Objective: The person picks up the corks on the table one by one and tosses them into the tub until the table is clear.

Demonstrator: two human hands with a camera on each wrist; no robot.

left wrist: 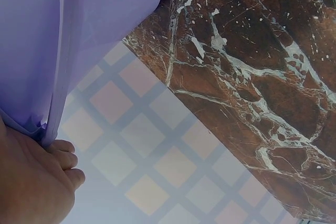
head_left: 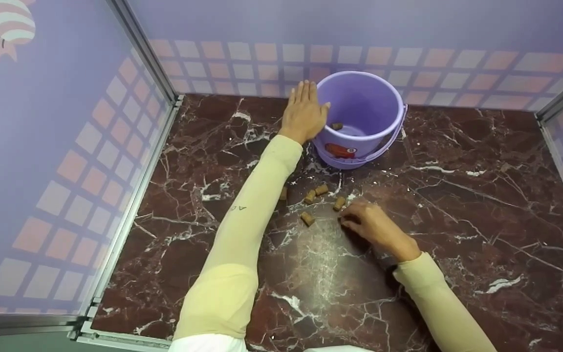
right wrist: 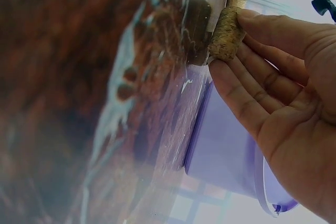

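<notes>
A purple bucket (head_left: 359,149) with a lowered handle stands at the back of the table, a cork (head_left: 336,126) visible inside it. My left hand (head_left: 305,113) rests against its left rim, fingers straight in the head view; the left wrist view shows part of the hand (left wrist: 37,182) at the rim. In front of the bucket, my right hand (head_left: 374,226) pinches a cork (right wrist: 227,34) between thumb and fingertips, close to the tabletop. Several other corks lie nearby, including one cork (head_left: 307,218) to the left and another cork (head_left: 339,203) just beyond the fingers.
The dark red marbled tabletop (head_left: 477,205) is bordered by purple panels with a checked pattern, one panel (head_left: 242,29) behind and another (head_left: 66,122) on the left. A metal frame strip (head_left: 130,210) runs along the left edge. The left sleeve partly covers one cork (head_left: 283,193).
</notes>
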